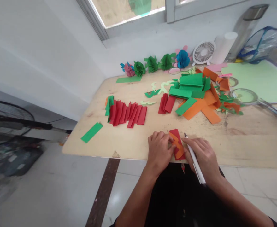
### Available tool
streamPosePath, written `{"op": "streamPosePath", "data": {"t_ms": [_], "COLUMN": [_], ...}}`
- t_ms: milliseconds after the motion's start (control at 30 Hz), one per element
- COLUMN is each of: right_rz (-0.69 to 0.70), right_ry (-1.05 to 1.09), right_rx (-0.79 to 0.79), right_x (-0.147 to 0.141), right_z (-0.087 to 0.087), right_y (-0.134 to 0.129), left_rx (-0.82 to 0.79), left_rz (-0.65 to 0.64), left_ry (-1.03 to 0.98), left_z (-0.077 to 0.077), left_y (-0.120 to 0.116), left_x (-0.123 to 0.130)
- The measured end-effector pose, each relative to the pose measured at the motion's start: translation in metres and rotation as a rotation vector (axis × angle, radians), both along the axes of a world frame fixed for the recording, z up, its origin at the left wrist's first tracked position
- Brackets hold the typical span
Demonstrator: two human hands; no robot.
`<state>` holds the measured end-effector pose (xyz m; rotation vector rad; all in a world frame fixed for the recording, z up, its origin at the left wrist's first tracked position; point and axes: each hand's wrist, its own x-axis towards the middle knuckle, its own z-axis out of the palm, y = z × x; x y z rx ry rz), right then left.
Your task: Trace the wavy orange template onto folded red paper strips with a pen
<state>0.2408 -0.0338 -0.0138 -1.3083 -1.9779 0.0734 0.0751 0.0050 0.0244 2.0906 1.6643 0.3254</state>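
A red paper strip [174, 133] lies at the table's front edge, with a wavy orange paper cutout [179, 152] on top of it. My left hand [159, 150] presses the orange cutout down from the left, fingers bent together over its edge. On the right, my right hand [203, 157] is closed around a white pen [197, 165], its dark tip pointing away from me beside the red strip. Folded red papers [126, 114] stand in a row farther back on the left. A small red bundle [166, 103] sits behind the hands.
Green folded papers [191, 85] and orange papers [201, 107] are heaped at the back right. Behind are paper figures [152, 64], a small white fan [204, 53] and a light green sheet [254, 78]. A single green strip [91, 132] lies at the left.
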Motion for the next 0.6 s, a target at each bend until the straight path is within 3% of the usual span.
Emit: {"op": "streamPosePath", "data": {"t_ms": [600], "right_rz": [-0.081], "right_ry": [0.038], "right_rx": [0.023], "right_x": [0.001], "right_z": [-0.013], "right_y": [0.001], "left_rx": [0.211], "left_rz": [0.17], "left_ry": [-0.15], "left_z": [-0.024], "left_y": [-0.024], "left_x": [0.008]}}
